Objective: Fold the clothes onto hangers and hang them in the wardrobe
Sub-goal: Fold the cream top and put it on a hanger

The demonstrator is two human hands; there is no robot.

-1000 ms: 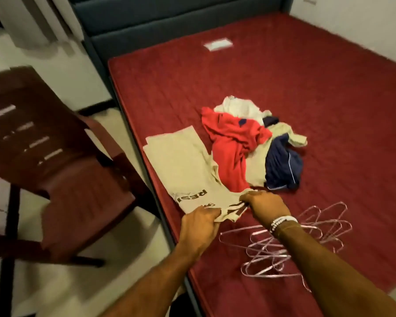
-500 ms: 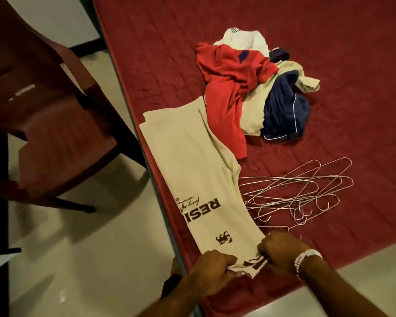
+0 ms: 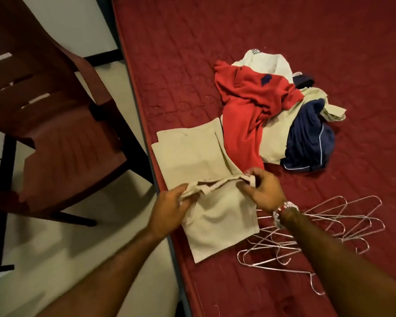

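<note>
Head view, left hand [image 3: 169, 209], right hand [image 3: 263, 191] (both pinching), one beige garment [image 3: 222, 225]

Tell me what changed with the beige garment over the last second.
The left hand and right hand kept gripping the beige garment by its near edge and carried that edge forward over the rest, folding it; the printed lettering is now hidden. The clothes pile and wire hangers lay unmoved on the red mattress.
</note>
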